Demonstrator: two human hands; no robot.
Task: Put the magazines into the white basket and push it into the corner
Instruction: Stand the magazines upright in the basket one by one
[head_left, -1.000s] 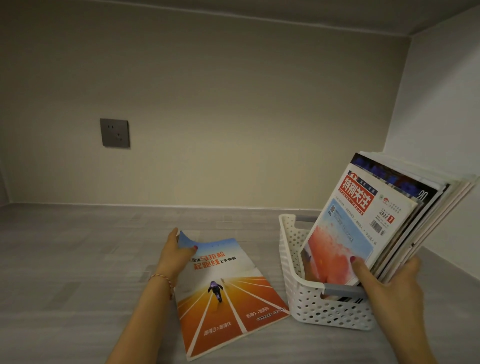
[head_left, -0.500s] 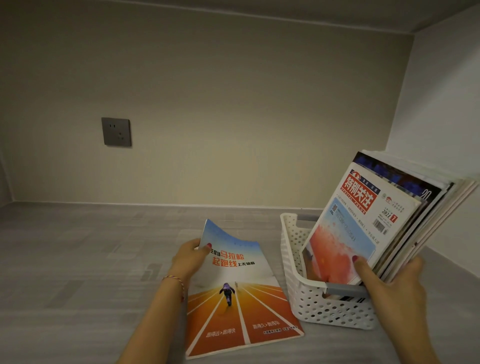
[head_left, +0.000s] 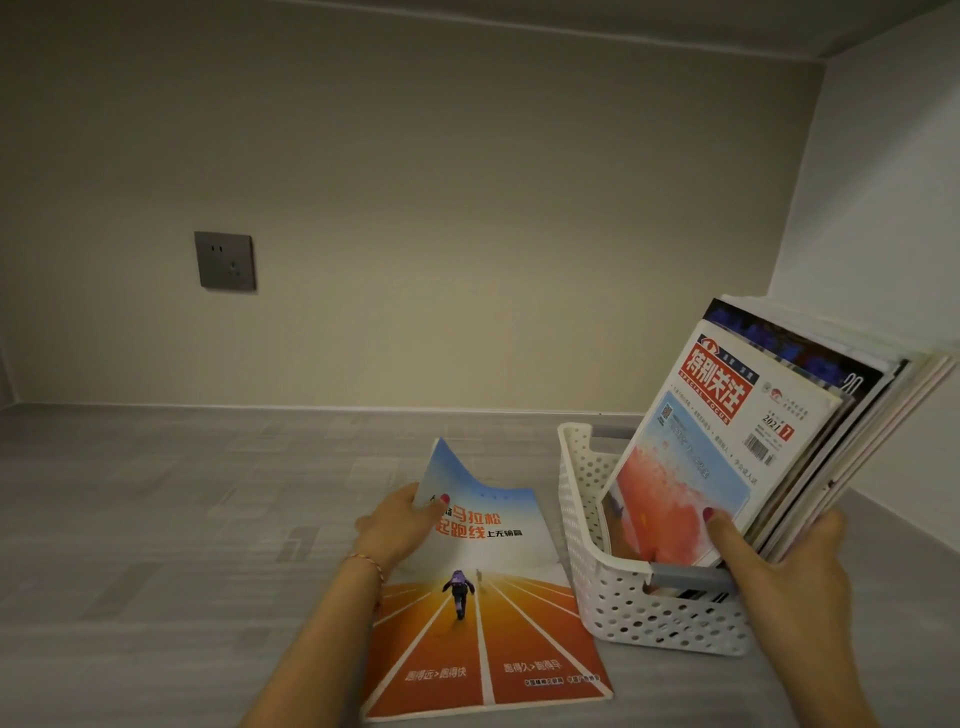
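A white perforated basket (head_left: 613, 597) stands on the grey surface at the right. Several magazines (head_left: 727, 441) lean in it, tilted to the right, the front one with a red title block. My right hand (head_left: 779, 566) grips this stack at its lower edge, thumb on the front cover. Left of the basket lies a magazine with an orange running track (head_left: 483, 623) on its cover. My left hand (head_left: 400, 525) pinches its far left edge and lifts that corner off the surface, so the cover bends.
A beige back wall carries a grey socket plate (head_left: 225, 261). A white side wall (head_left: 883, 234) meets it at the right, forming the corner behind the basket. The grey wood-grain surface (head_left: 156, 519) stretches to the left.
My left hand has raised the far corner of the track magazine and drawn it slightly toward the basket. My right hand still holds the leaning stack in place.
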